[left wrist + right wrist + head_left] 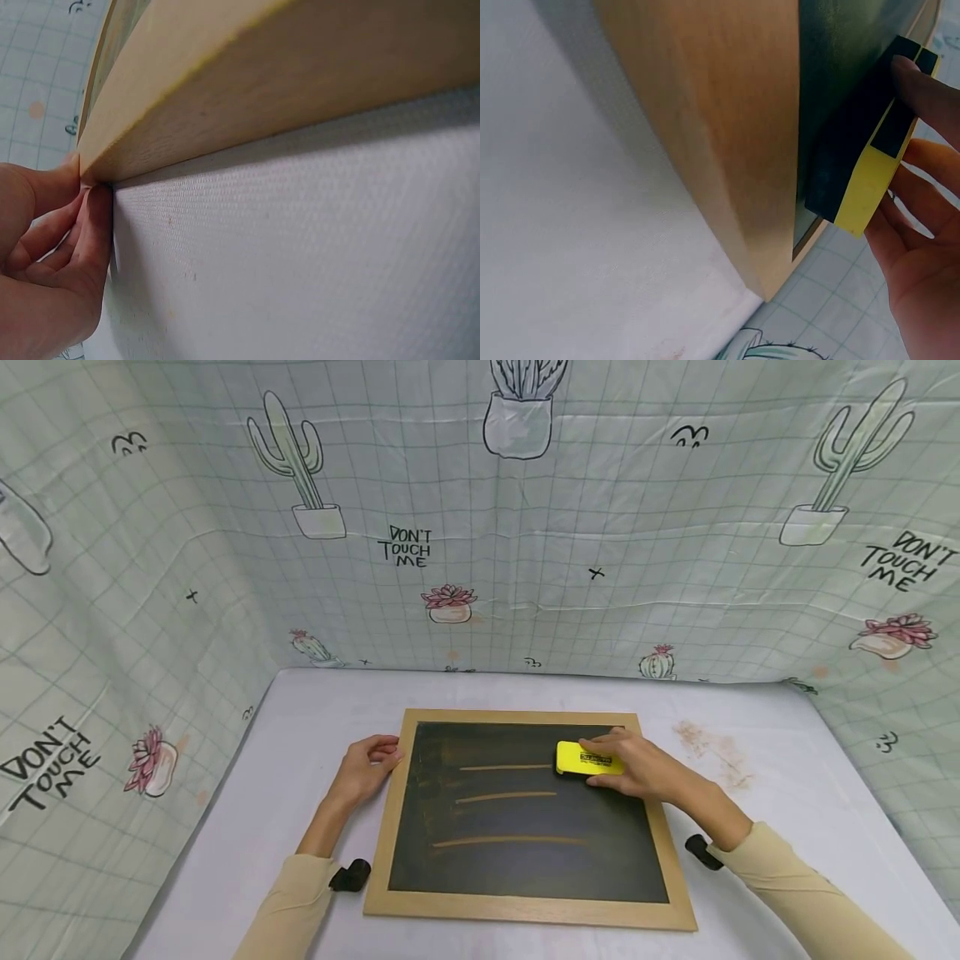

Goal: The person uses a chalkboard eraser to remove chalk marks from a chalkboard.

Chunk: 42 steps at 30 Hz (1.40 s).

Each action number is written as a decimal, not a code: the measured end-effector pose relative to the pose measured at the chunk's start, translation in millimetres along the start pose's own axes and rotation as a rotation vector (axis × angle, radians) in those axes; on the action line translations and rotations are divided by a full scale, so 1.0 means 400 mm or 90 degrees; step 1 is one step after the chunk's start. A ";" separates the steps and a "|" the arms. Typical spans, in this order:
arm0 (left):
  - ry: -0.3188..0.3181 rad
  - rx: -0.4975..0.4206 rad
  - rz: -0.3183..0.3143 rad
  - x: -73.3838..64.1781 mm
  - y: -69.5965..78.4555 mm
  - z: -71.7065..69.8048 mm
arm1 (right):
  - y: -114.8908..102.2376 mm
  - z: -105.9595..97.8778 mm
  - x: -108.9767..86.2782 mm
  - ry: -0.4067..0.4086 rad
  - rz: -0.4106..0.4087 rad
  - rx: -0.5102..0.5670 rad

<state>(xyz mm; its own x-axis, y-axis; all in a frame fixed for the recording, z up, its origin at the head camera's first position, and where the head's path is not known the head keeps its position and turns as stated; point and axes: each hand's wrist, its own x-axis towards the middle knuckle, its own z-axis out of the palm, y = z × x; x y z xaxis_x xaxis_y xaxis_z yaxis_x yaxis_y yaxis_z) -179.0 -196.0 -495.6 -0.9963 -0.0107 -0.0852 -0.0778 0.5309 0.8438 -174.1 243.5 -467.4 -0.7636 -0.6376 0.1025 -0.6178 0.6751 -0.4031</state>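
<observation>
A chalkboard (525, 822) with a wooden frame (531, 910) lies on the white table, three tan chalk lines (508, 841) across its dark surface. My right hand (633, 764) grips a yellow chalkboard eraser (588, 758) near the board's upper right, by the end of the top line. In the right wrist view, the eraser's black pad (855, 131) faces the board, with thumb and fingers on opposite sides of its body. At the frame's left side, my left hand (365, 770) pinches the edge; the left wrist view has the thumb (56, 184) at the wood and fingers bent below it.
Orange-brown dust smudges (712, 752) mark the white table (337, 702) to the right of the board. A grid-patterned cloth (525, 527) with cactus drawings hangs behind and at both sides. Black wrist cameras (350, 876) sit at both sleeves.
</observation>
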 end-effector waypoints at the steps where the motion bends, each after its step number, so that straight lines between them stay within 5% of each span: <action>1: 0.000 0.002 0.001 0.000 -0.002 0.000 | -0.002 0.001 0.003 -0.001 0.001 0.000; 42: -0.001 -0.003 0.011 0.003 -0.004 -0.001 | -0.095 0.049 0.138 -0.047 -0.062 -0.019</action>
<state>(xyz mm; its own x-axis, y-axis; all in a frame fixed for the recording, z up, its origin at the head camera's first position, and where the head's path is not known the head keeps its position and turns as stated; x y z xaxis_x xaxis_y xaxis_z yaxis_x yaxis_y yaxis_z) -180.0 -197.1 -496.9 -0.9974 0.0005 -0.0715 -0.0605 0.5264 0.8481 -189.1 175.4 -464.5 -0.6839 -0.7261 0.0718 -0.6949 0.6181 -0.3675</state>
